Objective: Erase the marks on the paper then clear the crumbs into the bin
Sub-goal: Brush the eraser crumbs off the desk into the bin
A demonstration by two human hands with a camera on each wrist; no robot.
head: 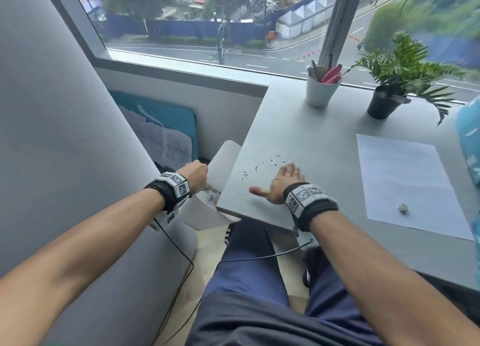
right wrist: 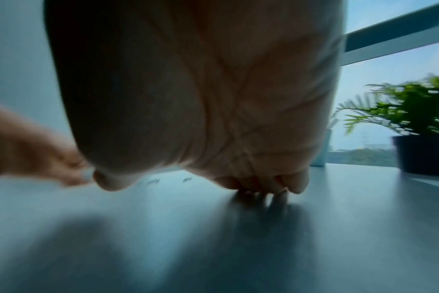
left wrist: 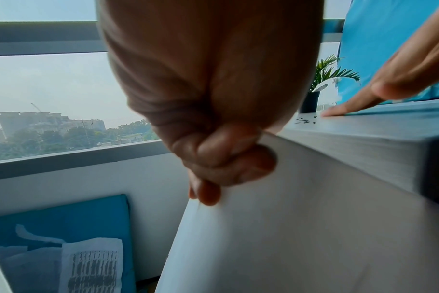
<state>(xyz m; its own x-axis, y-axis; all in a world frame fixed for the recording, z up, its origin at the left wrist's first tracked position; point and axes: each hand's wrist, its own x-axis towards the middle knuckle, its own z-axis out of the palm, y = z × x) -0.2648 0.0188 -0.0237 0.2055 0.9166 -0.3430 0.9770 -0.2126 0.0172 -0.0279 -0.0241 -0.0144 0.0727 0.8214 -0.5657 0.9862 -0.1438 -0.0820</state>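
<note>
At the desk's left edge, the head view shows the left hand (head: 196, 175) pinching the rim of the white bin (head: 220, 161), held tilted against the desk (head: 324, 143) side, while the right hand (head: 281, 182) lies flat, fingers straight and holding nothing, just right of the dark crumbs (head: 262, 165) scattered near that edge. The paper (head: 407, 184) sits well apart to the right, with an eraser (head: 403, 208) on it. From the left wrist, curled fingers (left wrist: 226, 164) clamp the bin's thin wall; it looks light and slightly flexible, best held at the rim. From the right wrist, blurred fingertips (right wrist: 296, 185) touch the desk. The crumbs seem weightless and easily scattered, so a slow sweep with the hand's side should suit.
</note>
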